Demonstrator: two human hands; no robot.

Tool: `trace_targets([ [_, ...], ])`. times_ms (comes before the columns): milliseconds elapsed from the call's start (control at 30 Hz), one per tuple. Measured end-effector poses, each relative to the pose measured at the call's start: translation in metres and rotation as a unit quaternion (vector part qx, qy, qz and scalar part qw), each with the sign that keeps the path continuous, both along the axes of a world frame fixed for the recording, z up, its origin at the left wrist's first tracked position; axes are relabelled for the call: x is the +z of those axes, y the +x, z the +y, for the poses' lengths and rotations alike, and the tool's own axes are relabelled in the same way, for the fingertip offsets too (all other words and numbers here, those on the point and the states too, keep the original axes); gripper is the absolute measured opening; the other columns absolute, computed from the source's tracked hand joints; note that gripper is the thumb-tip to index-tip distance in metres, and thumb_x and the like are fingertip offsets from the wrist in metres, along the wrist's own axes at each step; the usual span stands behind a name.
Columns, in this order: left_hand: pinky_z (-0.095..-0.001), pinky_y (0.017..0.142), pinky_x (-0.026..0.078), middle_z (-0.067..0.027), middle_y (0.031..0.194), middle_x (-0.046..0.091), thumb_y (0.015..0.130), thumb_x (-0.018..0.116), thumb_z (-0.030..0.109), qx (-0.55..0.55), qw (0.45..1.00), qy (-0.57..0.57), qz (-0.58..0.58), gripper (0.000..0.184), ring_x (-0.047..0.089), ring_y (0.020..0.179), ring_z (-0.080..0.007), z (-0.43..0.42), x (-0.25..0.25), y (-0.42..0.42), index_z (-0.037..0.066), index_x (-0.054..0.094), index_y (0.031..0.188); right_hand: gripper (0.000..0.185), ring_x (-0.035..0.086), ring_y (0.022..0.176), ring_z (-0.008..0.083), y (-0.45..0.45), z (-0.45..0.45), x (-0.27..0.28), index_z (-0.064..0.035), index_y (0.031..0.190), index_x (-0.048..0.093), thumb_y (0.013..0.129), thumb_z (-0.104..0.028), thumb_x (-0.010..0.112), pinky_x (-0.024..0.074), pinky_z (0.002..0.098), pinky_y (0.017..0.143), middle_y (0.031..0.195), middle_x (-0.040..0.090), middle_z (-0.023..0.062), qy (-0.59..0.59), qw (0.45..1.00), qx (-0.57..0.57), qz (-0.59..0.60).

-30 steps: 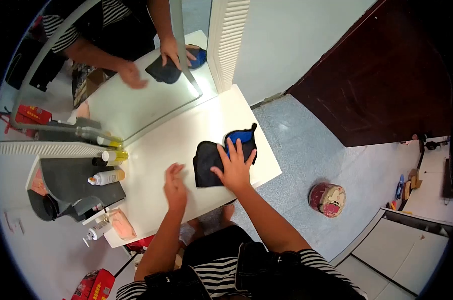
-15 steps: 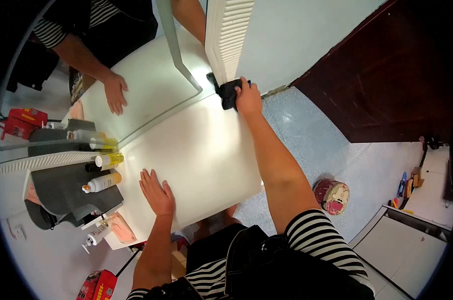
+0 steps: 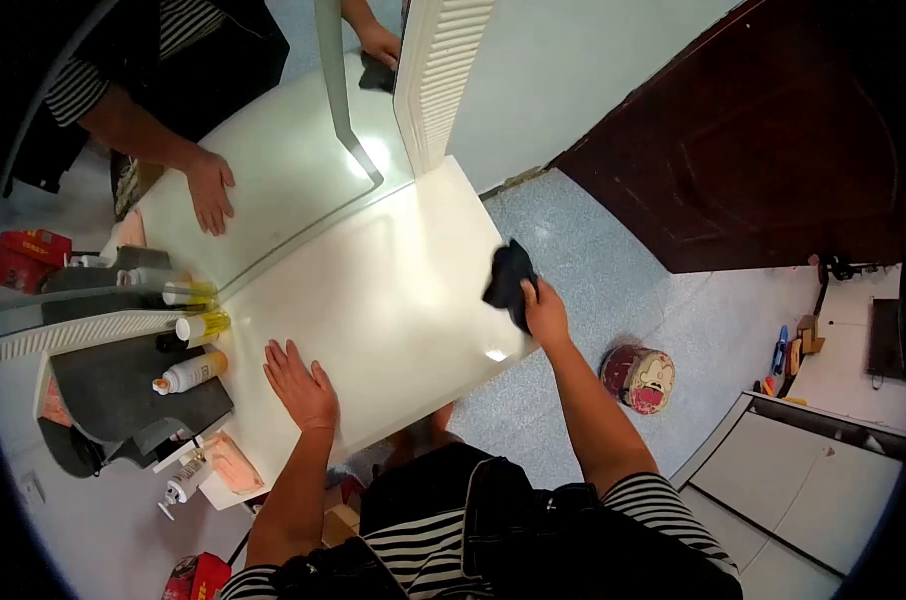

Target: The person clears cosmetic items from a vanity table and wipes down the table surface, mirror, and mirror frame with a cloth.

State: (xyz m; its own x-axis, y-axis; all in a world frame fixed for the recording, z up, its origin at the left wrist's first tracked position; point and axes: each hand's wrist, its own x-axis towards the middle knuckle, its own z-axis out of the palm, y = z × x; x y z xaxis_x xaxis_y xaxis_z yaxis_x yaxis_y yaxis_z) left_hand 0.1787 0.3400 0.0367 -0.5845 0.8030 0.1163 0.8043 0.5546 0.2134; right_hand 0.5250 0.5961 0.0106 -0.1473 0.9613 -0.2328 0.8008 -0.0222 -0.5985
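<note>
A black cloth (image 3: 511, 281) is bunched in my right hand (image 3: 546, 315), whose fingers close on its lower edge at the right side of the white tabletop (image 3: 403, 300). I cannot tell whether the cloth touches the table's edge. My left hand (image 3: 301, 385) lies flat on the tabletop near its front left, fingers stretched out and holding nothing. Along the back of the table stands a mirror (image 3: 273, 150) with a ribbed white frame (image 3: 447, 80); both hands and the cloth show in its reflection.
Left of the table, a dark grey shelf (image 3: 108, 390) carries a white spray bottle (image 3: 191, 372) and a yellow bottle (image 3: 205, 325). A pump bottle (image 3: 183, 480) and a pink tissue pack (image 3: 233, 465) sit below. A round stool (image 3: 638, 380) stands on the floor near a dark red door (image 3: 723, 160).
My right hand has drawn the black cloth from the foot of the mirror frame toward me, to the table's right edge. My left hand stays flat on the table; the view has shifted slightly.
</note>
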Motion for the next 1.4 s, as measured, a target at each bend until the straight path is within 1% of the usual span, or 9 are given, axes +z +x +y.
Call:
trace_targets([
  [400,-0.0538,0.125,0.010,-0.0299,0.159,0.028,0.095,0.053,0.018,-0.016,1.000,0.008,0.004,0.058,0.019,0.151,-0.0429,0.001,-0.002,-0.004,-0.005,0.039,0.146,0.039,0.065,0.099,0.0408,-0.096,0.072,0.004,-0.0068,0.100,0.068,0.100,-0.043,0.054,0.0511,0.0516,0.081,0.101,0.068,0.0187,0.135,0.988,0.012,-0.074],
  [533,-0.0537,0.125,0.010,-0.0289,0.159,0.028,0.095,0.053,0.019,-0.004,1.000,-0.003,-0.002,0.058,0.020,0.151,-0.0419,0.001,-0.001,-0.001,-0.005,0.039,0.147,0.037,0.064,0.097,0.0324,-0.029,-0.002,0.004,-0.0161,0.126,0.068,0.094,-0.035,0.066,0.0476,0.0500,0.084,0.106,0.068,0.0119,0.208,0.967,0.030,-0.143],
  [633,-0.0536,0.125,0.010,-0.0270,0.159,0.029,0.096,0.054,0.021,0.002,1.000,0.003,0.007,0.059,0.020,0.152,-0.0400,0.001,-0.008,-0.002,-0.003,0.040,0.147,0.050,0.058,0.118,0.0323,-0.031,-0.052,0.028,-0.0177,0.142,0.058,0.093,-0.027,0.066,0.0425,0.0529,0.095,0.128,0.064,0.0126,0.185,0.958,0.073,-0.207],
  [733,-0.0536,0.125,0.011,-0.0262,0.160,0.028,0.096,0.055,0.024,0.008,1.000,0.023,0.002,0.059,0.020,0.152,-0.0388,0.003,-0.005,0.001,-0.002,0.040,0.148,0.058,0.030,0.148,0.0385,-0.063,-0.098,0.027,-0.0122,0.147,0.051,0.091,-0.018,0.064,0.0259,0.0606,0.115,0.158,0.039,0.0151,0.250,0.928,0.134,-0.243],
  [867,-0.0529,0.126,0.010,-0.0259,0.160,0.028,0.098,0.053,0.019,0.011,0.998,0.053,-0.045,0.057,0.020,0.152,-0.0393,0.001,-0.004,-0.001,-0.003,0.039,0.148,0.062,0.030,0.148,0.0383,-0.162,-0.170,0.055,-0.0116,0.145,0.053,0.087,-0.026,0.070,0.0242,0.0608,0.117,0.156,0.040,0.0150,0.172,0.930,0.274,-0.178],
  [967,-0.0497,0.126,0.015,-0.0255,0.158,0.034,0.095,0.048,-0.001,-0.022,0.984,0.100,-0.146,0.056,0.026,0.151,-0.0390,-0.017,0.004,-0.012,-0.004,0.037,0.150,0.072,0.031,0.147,0.0377,-0.183,-0.202,0.055,-0.0146,0.142,0.055,0.079,-0.038,0.081,0.0251,0.0615,0.118,0.157,0.039,0.0113,0.235,0.854,0.463,-0.013],
  [1067,-0.0484,0.125,0.018,-0.0266,0.155,0.039,0.091,0.045,-0.005,-0.063,0.975,0.112,-0.182,0.059,0.029,0.149,-0.0401,-0.065,0.020,-0.020,-0.008,0.036,0.148,0.079,0.028,0.149,0.0392,-0.193,-0.154,0.067,-0.0159,0.149,0.047,0.081,-0.036,0.081,0.0249,0.0635,0.117,0.159,0.037,0.0132,0.178,0.819,0.525,-0.144],
  [1300,-0.0546,0.125,0.017,-0.0269,0.158,0.032,0.092,0.054,0.004,-0.066,0.985,0.028,-0.156,0.061,0.026,0.149,-0.0433,-0.211,0.027,-0.007,-0.006,0.035,0.149,0.076,0.019,0.151,0.0477,-0.272,-0.083,0.045,-0.0151,0.155,0.038,0.094,-0.055,0.058,0.0135,0.0733,0.114,0.165,0.025,0.0181,0.156,0.952,0.119,-0.234],
  [1400,-0.0559,0.124,0.017,-0.0285,0.158,0.030,0.091,0.061,0.008,-0.036,0.988,0.003,-0.153,0.065,0.025,0.149,-0.0458,-0.243,0.021,0.006,-0.006,0.035,0.149,0.069,0.020,0.151,0.0457,-0.309,-0.125,0.027,-0.0147,0.150,0.047,0.093,-0.052,0.059,0.0118,0.0718,0.116,0.163,0.030,0.0171,0.277,0.918,0.218,-0.182],
])
